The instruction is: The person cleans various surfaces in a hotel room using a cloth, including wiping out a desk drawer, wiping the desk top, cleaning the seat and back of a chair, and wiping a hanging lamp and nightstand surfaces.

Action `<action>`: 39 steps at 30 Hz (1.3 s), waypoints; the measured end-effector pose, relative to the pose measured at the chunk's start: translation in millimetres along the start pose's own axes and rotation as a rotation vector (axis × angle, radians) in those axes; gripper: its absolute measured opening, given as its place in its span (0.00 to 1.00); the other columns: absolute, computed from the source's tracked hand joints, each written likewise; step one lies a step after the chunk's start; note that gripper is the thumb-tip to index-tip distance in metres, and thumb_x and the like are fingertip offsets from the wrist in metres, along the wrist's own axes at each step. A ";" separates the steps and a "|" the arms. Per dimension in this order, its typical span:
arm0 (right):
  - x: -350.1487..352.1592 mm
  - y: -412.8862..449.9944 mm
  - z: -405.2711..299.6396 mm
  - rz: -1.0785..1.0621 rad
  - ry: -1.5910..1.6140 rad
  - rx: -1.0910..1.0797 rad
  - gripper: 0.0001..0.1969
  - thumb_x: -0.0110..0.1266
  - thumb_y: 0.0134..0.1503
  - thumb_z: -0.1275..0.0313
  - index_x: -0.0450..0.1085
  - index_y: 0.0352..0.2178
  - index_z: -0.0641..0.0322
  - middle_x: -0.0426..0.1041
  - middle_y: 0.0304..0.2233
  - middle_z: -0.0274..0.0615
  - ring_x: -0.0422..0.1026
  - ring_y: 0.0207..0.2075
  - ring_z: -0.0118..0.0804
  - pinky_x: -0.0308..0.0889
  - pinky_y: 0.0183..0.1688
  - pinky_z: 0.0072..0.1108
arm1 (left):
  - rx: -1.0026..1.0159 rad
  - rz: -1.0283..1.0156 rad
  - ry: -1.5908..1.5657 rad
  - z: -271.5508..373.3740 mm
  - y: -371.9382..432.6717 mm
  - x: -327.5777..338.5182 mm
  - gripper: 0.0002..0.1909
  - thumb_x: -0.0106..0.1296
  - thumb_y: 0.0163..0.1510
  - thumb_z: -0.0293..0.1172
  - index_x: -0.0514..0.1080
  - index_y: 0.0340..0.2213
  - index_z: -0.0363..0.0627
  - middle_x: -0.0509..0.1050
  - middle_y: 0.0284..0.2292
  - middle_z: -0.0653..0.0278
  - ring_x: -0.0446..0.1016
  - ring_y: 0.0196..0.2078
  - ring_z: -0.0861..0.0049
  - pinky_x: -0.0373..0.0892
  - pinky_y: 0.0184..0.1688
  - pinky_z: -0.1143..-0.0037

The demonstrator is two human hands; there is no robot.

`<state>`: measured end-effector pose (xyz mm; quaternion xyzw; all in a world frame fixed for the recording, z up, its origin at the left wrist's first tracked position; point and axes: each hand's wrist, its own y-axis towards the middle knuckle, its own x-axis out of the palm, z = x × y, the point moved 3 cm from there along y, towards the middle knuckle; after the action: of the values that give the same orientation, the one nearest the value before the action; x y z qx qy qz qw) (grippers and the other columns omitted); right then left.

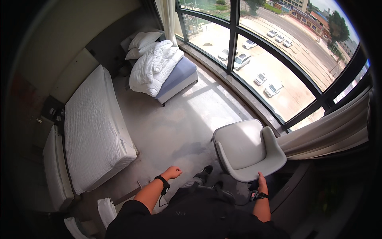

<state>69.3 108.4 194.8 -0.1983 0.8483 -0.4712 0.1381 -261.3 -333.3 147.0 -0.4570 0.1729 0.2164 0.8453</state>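
My left hand point(172, 172) hangs over the carpet with its fingers curled in, and nothing shows in it. A black band with a small device and cable circles that wrist. My right hand point(262, 182) is at the outer edge of a pale grey armchair point(243, 146), its fingers pointing towards the backrest. Whether it touches or grips the chair is hard to see. A watch point(262, 195) sits on the right wrist, beside another small device point(254, 194). The chair stands in front of me to the right, partly in sunlight.
To the left is a bed with a bare white mattress point(92, 131). Further off, a bed base point(179, 74) carries a heaped white duvet point(158, 64) and pillows point(145, 40). Tall windows point(234, 30) and a curtain point(325, 131) border the right. White fabric point(106, 210) lies at lower left.
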 end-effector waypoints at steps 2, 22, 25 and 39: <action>0.8 5.8 -10.1 0.000 -0.037 -0.008 0.29 0.49 0.59 0.53 0.68 0.48 0.74 0.76 0.44 0.48 0.76 0.40 0.43 0.70 0.45 0.28 | -0.093 0.023 -0.134 -21.8 -22.3 16.1 0.15 0.55 0.53 0.41 0.78 0.30 0.40 0.80 0.28 0.58 0.77 0.30 0.68 0.72 0.37 0.70; -29.7 45.5 91.3 -0.097 0.024 0.113 0.23 0.41 0.61 0.60 0.63 0.49 0.72 0.75 0.39 0.57 0.77 0.35 0.56 0.74 0.36 0.46 | -0.096 -0.050 -0.351 -120.1 -107.5 71.7 0.13 0.54 0.53 0.36 0.79 0.32 0.38 0.79 0.27 0.62 0.77 0.26 0.77 0.72 0.33 0.75; 3.9 -27.5 104.9 -0.019 0.053 0.130 0.26 0.37 0.62 0.58 0.60 0.51 0.73 0.74 0.40 0.62 0.76 0.37 0.61 0.72 0.39 0.49 | -0.146 -0.104 -0.264 -152.4 -104.1 61.8 0.13 0.55 0.52 0.36 0.79 0.32 0.38 0.79 0.27 0.62 0.77 0.26 0.76 0.72 0.33 0.75; 96.5 -109.3 237.0 0.074 0.306 0.311 0.34 0.34 0.65 0.49 0.61 0.51 0.78 0.77 0.37 0.53 0.78 0.35 0.47 0.76 0.38 0.35 | -0.471 -0.176 -0.325 -286.9 -98.7 -91.1 0.10 0.53 0.55 0.32 0.76 0.30 0.36 0.76 0.25 0.61 0.73 0.22 0.77 0.67 0.21 0.75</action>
<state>106.4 -165.2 160.8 -0.0694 0.7832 -0.6156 0.0539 -313.8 -643.6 110.6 -0.6131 -0.0599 0.2469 0.7480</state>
